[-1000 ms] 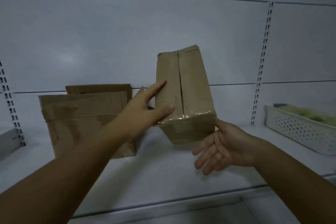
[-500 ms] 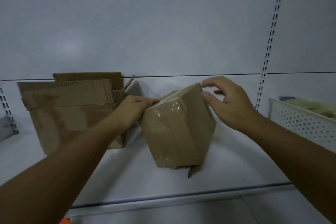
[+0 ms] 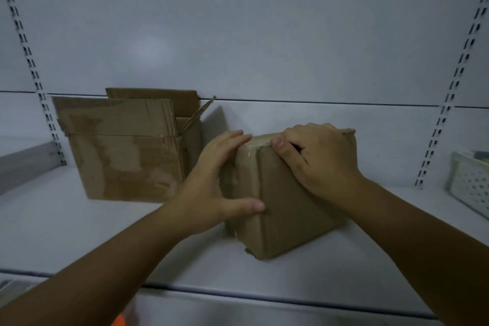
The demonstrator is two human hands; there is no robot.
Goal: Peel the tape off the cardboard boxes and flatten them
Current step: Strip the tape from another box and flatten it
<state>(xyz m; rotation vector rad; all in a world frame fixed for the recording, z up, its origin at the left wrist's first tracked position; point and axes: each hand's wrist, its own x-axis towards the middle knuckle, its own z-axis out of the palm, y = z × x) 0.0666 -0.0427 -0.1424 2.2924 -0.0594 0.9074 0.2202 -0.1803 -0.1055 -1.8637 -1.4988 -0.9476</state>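
Two hands met on the small cardboard box [image 3: 291, 209], which stood on the white shelf [image 3: 79, 241] with one vertical edge toward the camera. The left hand [image 3: 211, 188] lay flat against its left face, fingers straight and thumb stretched across the near edge. The right hand [image 3: 320, 161] curled over the top, clasping the box beside the glossy tape [image 3: 254, 144]. A larger opened box [image 3: 127, 159] stood behind to the left, and a perforated basket [image 3: 471, 188] at far right.
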